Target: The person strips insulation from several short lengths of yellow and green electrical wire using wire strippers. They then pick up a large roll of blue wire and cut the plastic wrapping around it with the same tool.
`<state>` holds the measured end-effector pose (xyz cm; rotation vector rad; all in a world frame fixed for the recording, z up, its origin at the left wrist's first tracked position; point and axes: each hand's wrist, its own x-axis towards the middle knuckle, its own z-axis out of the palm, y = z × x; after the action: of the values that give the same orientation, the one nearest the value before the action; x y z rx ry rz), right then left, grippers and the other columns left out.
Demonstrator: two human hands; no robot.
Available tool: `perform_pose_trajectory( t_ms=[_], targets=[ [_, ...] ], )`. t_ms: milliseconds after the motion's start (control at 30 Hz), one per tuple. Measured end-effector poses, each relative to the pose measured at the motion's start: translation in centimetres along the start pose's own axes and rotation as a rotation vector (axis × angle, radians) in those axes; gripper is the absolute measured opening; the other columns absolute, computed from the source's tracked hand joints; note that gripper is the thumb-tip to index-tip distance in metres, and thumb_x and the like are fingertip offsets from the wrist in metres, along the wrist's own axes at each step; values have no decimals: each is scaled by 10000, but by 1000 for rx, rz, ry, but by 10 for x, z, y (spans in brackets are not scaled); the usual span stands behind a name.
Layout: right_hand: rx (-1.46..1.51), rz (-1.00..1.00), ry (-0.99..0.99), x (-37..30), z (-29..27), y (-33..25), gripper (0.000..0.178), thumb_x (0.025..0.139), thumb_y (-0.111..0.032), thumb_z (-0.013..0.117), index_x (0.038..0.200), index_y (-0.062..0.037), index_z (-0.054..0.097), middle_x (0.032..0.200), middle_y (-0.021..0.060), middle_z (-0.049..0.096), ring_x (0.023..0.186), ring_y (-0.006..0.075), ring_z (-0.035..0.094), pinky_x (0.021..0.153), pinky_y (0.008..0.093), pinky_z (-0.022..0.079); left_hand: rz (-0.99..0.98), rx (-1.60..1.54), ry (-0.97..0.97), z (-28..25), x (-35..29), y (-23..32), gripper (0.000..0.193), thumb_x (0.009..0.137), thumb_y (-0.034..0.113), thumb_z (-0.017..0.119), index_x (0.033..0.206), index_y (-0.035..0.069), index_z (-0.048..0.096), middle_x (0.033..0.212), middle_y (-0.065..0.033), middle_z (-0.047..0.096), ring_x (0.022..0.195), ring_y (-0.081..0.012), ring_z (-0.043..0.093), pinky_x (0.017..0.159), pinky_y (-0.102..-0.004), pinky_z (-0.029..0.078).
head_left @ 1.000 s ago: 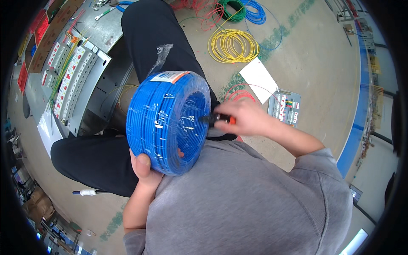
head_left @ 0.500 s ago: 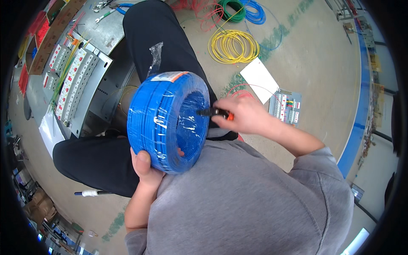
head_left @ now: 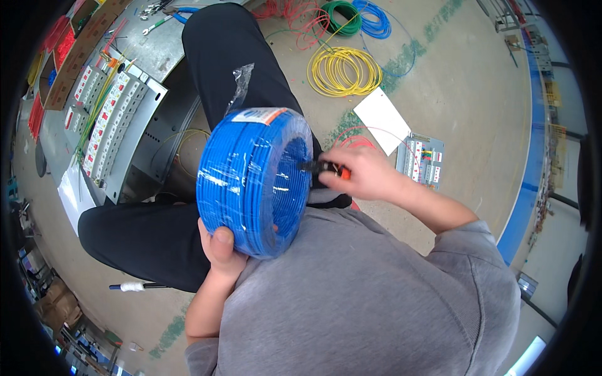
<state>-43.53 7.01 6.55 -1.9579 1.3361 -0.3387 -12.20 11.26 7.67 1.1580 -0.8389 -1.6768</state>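
A thick coil of blue wire [head_left: 233, 182] in clear plastic wrap rests upright against my lap and shirt, tilted, its round opening facing right. My left hand [head_left: 222, 250] grips its lower edge, thumb on the outside; the other fingers are mostly hidden behind or inside the coil. In my right hand [head_left: 364, 170] are black-and-orange pliers [head_left: 321, 167], mostly covered by the fingers. Their dark tip reaches to the coil's opening on the right; whether it touches the wrap I cannot tell. A loose flap of clear plastic [head_left: 239, 84] sticks up from the coil's far side.
Left is a metal panel with rows of breakers [head_left: 113, 119] and thin wires. On the floor ahead lie yellow [head_left: 345, 72], green [head_left: 343, 17] and blue [head_left: 374, 19] wire coils. A white sheet [head_left: 382, 119] and a small breaker panel [head_left: 419, 160] lie to the right.
The blue coil has shifted slightly right and turned a little, showing more of its outer side. My left hand moved with it. The pliers and right hand moved slightly right.
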Motion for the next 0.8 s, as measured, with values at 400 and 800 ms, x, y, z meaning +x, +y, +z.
perform_pose_trajectory(
  t_ms=[400,800],
  targets=[
    [-38,45,50,8,-6,3,355,967,-382,753,1135,-70,733,970,150,757,855,379,754,710,457,603,-27,40,12,-5,2,-4,1006,889,870,549,1294,-46,646,861,-195,749,732,-295,770,705,-425,659],
    [84,92,-80,-13,17,5,360,979,-377,745,1136,-53,735,971,168,758,852,384,752,709,473,589,-50,-215,-29,-13,3,-5,1012,875,696,778,1423,-107,496,1112,-256,735,786,-330,788,684,-455,691]
  ],
)
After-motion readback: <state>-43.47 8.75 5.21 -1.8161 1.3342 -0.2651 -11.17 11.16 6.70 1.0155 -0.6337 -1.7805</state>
